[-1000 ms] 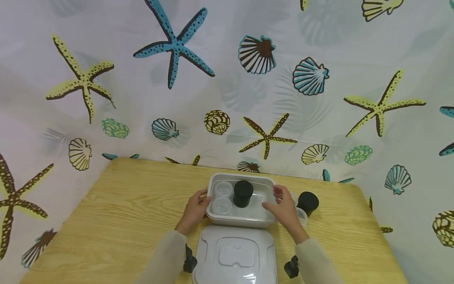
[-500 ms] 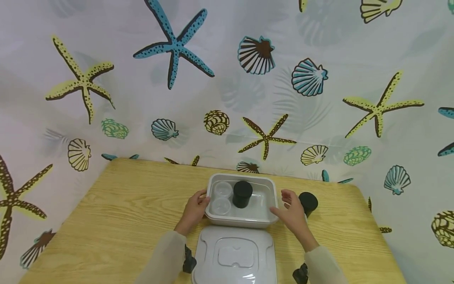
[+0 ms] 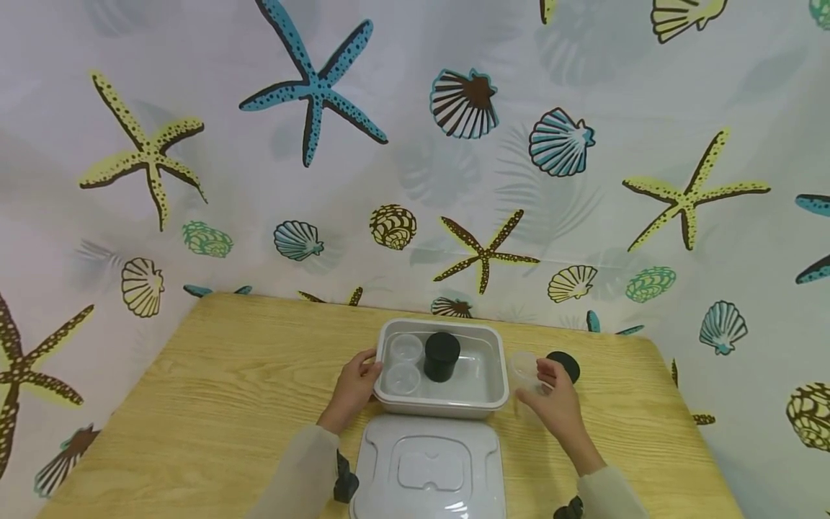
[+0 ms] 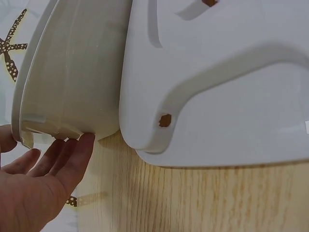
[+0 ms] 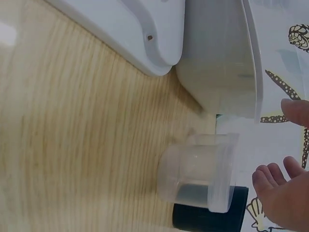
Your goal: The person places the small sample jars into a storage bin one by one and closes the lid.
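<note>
A white plastic box [image 3: 483,412] stands on the table with two clear plastic cups [image 3: 405,348] and a black round canister [image 3: 442,355] inside. My left hand [image 3: 353,380] holds its left side; in the left wrist view the thumb is at the rim and the fingertips [image 4: 87,138] meet the outer wall. My right hand [image 3: 556,401] hovers to the right of the box, fingers spread and holding nothing. Close by it are clear plastic cups [image 5: 193,164], partly hidden by the hand in the head view, and a second black canister [image 5: 207,215].
A white lid [image 3: 431,465] with moulded recesses lies in front of the box, near its front wall. The wooden table [image 3: 214,382] ends at a curtain [image 3: 363,180] printed with starfish and shells. Dark wrist devices [image 3: 346,481] sit on the forearms.
My right hand has moved off the box's right side, rightward to over the clear cups. The left hand has stayed at the box's left edge.
</note>
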A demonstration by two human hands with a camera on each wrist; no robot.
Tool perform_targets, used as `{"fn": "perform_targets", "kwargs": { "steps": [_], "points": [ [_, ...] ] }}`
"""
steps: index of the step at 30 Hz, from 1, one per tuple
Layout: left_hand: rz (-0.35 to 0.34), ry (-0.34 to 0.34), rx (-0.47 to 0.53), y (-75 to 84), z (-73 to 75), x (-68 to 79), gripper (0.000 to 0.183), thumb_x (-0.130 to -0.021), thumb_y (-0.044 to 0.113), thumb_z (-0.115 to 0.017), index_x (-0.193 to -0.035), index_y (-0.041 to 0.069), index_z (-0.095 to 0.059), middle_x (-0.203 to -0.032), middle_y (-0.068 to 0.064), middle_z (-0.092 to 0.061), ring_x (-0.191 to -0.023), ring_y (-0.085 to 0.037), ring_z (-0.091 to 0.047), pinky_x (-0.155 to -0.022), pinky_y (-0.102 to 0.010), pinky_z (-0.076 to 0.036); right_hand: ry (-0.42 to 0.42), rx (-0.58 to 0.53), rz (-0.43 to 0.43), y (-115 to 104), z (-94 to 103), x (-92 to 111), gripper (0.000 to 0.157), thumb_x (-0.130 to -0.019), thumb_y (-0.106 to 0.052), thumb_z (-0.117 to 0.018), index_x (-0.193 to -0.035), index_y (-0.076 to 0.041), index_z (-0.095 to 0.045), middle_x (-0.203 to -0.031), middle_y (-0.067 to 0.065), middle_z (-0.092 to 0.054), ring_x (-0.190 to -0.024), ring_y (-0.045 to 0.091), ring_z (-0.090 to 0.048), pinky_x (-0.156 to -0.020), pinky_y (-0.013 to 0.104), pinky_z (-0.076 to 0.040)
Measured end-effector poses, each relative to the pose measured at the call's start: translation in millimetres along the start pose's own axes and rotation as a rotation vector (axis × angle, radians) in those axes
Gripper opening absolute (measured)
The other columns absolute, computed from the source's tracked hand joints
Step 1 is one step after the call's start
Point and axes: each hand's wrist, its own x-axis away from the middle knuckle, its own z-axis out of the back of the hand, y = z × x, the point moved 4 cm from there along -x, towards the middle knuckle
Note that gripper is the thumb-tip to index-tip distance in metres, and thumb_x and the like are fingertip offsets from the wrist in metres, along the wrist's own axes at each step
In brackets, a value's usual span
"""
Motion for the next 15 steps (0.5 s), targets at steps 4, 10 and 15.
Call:
{"fn": "perform_targets", "kwargs": {
  "steps": [4,10,15],
  "points": [
    [0.017,0.0,0.004,-0.5,-0.4,-0.2,0.043,-0.102,0.014,-0.045,-0.142,0.0,-0.038,-0.127,-0.03,-0.055,-0.102,-0.033,-0.062,-0.07,-0.034,-0.057,0.001,-0.004,-0.021,5.3,5.6,3.8,0.064,-0.081,-0.006,-0.072,-0.135,0.005,-0.039,-0.138,0.024,-0.043,-0.128,0.037,-0.043,-0.11,0.046,-0.035],
    [0.026,-0.004,0.006,-1.6,-0.9,-0.1,0.044,-0.101,0.014,-0.046,-0.142,0.0,-0.038,-0.127,-0.03,-0.055,-0.101,-0.032,-0.063,-0.07,-0.034,-0.057,0.004,0.006,-0.022,11.5,11.7,7.8,0.064,-0.082,-0.007,-0.071,-0.136,0.005,-0.037,-0.138,0.024,-0.041,-0.128,0.037,-0.042,-0.11,0.048,-0.035],
    [0.021,0.001,0.012,-0.6,-0.5,0.3,0.043,-0.101,0.014,-0.046,-0.142,0.0,-0.039,-0.125,-0.03,-0.056,-0.099,-0.03,-0.063,-0.07,-0.034,-0.057,0.012,0.037,-0.025,17.2,14.1,9.0,0.064,-0.082,-0.008,-0.072,-0.135,0.006,-0.038,-0.138,0.025,-0.042,-0.127,0.038,-0.043,-0.11,0.049,-0.035]
  ]
}}
